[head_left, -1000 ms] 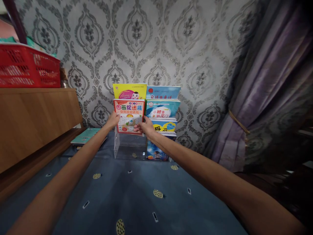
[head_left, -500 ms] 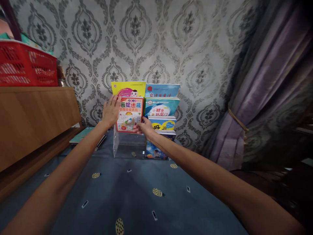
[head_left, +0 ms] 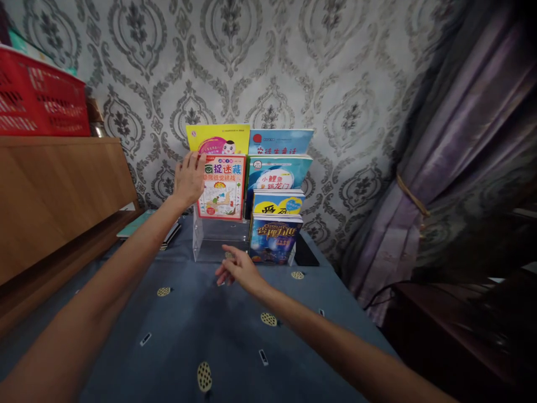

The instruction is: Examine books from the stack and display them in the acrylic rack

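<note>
A red-bordered picture book (head_left: 221,190) stands upright in the left column of a clear acrylic book rack (head_left: 218,230). My left hand (head_left: 189,180) grips its upper left edge, with fingertips over the front cover and the thumb hidden. Behind it rises a yellow book (head_left: 218,137). My right hand (head_left: 240,270) hovers in front of the rack's lower left tiers, open and holding nothing. In the right column stand a pale blue book (head_left: 281,142), a teal book (head_left: 279,172), a yellow-and-blue book (head_left: 277,202) and a dark blue book (head_left: 274,242).
Several books (head_left: 136,225) lie stacked left of the rack, and a flat black object (head_left: 306,251) lies to its right. A red basket (head_left: 46,95) stands on the wooden cabinet (head_left: 62,184). A purple curtain (head_left: 423,184) hangs beside the patterned blue cloth (head_left: 235,347).
My right hand has let go of the picture book's lower right edge and moved down towards me. My left hand stays on the book. The view has shifted slightly.
</note>
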`<action>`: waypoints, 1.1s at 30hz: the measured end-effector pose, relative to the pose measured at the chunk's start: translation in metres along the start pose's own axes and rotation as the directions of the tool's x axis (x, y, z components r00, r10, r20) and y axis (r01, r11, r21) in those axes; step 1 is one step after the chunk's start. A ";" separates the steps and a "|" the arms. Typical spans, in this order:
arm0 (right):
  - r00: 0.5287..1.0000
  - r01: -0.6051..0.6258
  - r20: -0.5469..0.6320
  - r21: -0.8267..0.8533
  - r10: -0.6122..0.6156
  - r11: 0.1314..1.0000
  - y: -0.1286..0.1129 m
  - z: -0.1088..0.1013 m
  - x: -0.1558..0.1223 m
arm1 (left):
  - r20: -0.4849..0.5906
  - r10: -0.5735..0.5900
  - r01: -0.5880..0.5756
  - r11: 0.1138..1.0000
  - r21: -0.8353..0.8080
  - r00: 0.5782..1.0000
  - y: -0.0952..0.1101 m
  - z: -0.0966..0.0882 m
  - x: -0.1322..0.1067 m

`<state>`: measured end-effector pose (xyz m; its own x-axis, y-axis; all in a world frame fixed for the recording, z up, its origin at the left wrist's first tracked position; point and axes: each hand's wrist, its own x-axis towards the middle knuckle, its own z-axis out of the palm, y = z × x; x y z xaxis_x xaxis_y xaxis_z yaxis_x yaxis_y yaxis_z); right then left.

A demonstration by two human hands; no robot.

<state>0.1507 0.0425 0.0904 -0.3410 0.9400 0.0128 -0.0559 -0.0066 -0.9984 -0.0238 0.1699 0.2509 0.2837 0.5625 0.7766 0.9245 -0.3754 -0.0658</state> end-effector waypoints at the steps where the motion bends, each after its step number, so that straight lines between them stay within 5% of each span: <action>1: 1.000 -0.018 0.003 0.023 0.018 1.000 0.011 0.002 -0.006 | 0.002 0.003 -0.003 1.000 0.004 1.000 0.000 -0.001 -0.001; 7: 0.994 -0.113 0.000 0.066 0.113 0.991 0.073 0.015 -0.041 | -0.012 0.014 -0.014 1.000 0.002 1.000 -0.001 -0.003 -0.004; 11: 0.989 -0.144 0.025 0.040 0.143 0.989 0.094 0.024 -0.056 | -0.003 0.009 -0.009 1.000 -0.021 1.000 0.000 -0.007 -0.007; 23: 0.991 -0.107 0.084 -0.005 0.107 0.994 0.101 0.049 -0.055 | -0.008 0.037 -0.037 0.999 -0.001 0.999 0.000 -0.021 -0.018; 33: 0.997 -0.036 0.072 -0.003 0.036 0.999 0.108 0.044 -0.055 | 0.027 0.076 -0.075 0.997 -0.021 0.997 -0.015 -0.027 -0.025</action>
<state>0.1218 -0.0251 -0.0157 -0.4091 0.9123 -0.0192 -0.0410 -0.0394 -0.9984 -0.0512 0.1416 0.2492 0.3599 0.5519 0.7522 0.8949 -0.4323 -0.1109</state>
